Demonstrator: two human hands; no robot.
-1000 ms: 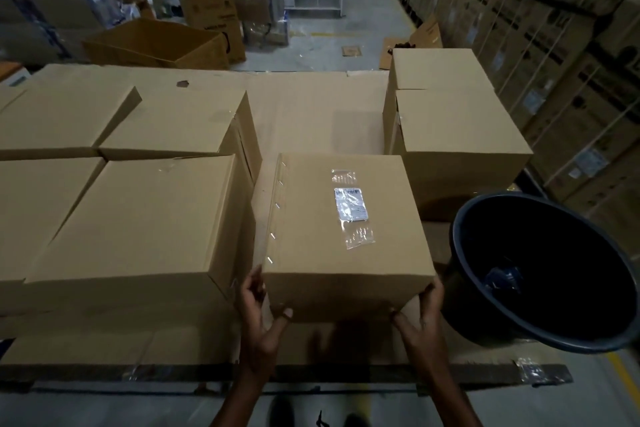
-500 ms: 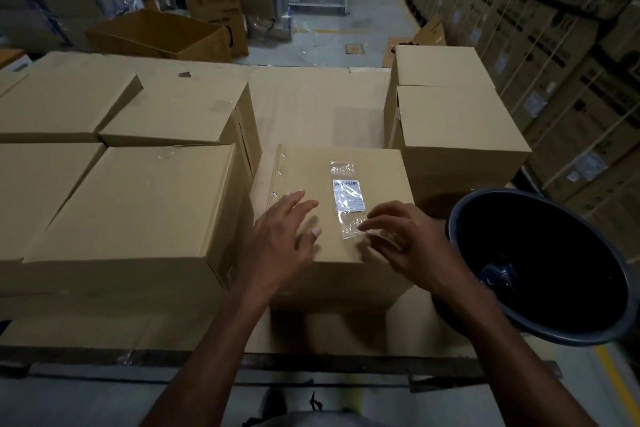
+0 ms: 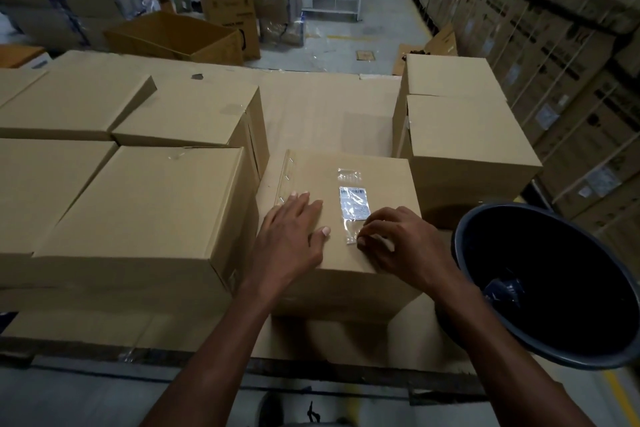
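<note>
A small closed cardboard box (image 3: 374,170) stands on a cardboard-covered platform (image 3: 329,114) in front of me. On its top is a white barcode label (image 3: 353,202) under a strip of clear tape (image 3: 350,215). My left hand (image 3: 289,239) lies flat on the box top, fingers straight, left of the label. My right hand (image 3: 398,243) has its fingers curled, and the fingertips pick at the near end of the clear tape.
Larger closed boxes (image 3: 138,204) stand close on the left, and two more boxes (image 3: 464,139) on the right. A dark round bin (image 3: 467,274) sits tilted at the right, near my right forearm. Stacked cartons (image 3: 554,45) line the right wall.
A second ago both hands gripped the box's near bottom corners. Both then moved onto the box top; the right hand's fingertips now touch the tape's near end.
</note>
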